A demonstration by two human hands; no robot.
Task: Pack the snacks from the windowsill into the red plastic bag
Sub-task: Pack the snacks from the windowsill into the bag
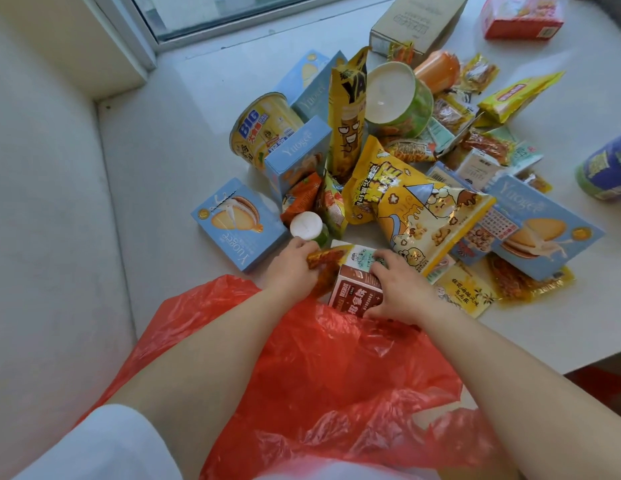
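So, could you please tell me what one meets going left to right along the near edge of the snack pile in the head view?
Blue Yuogee box → left hand → brown carton → right hand → yellow flat packet

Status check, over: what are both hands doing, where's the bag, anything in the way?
Left hand grips an orange snack packet. Right hand holds a brown carton at the red bag mouth. Snack pile behind, nothing blocking.

head view, steeply down, close over windowsill (170,140)
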